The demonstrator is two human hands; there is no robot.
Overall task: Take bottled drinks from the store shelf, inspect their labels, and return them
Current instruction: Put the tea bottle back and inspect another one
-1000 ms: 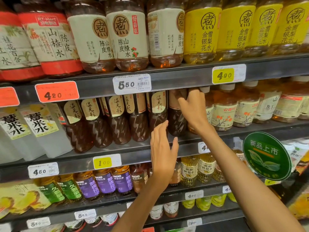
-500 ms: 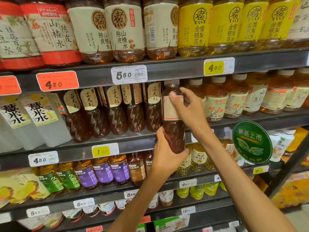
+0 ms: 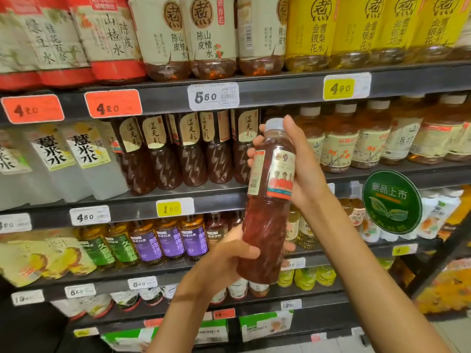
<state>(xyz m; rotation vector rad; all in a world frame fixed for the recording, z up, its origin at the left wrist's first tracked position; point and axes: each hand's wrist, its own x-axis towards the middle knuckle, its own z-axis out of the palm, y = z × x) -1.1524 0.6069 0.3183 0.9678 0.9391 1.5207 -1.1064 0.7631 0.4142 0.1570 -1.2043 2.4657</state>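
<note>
bottle (image 3: 269, 200) gripped by left hand (image 3: 229, 256) below, right hand (image 3: 300, 169) above.

The bottle (image 3: 267, 212) label text is too blurred to read. The left hand (image 3: 229, 258) hides the bottle's lower left side; the right hand (image 3: 303, 169) hides its upper right side. Both forearms run past the bottom edge.
</note>
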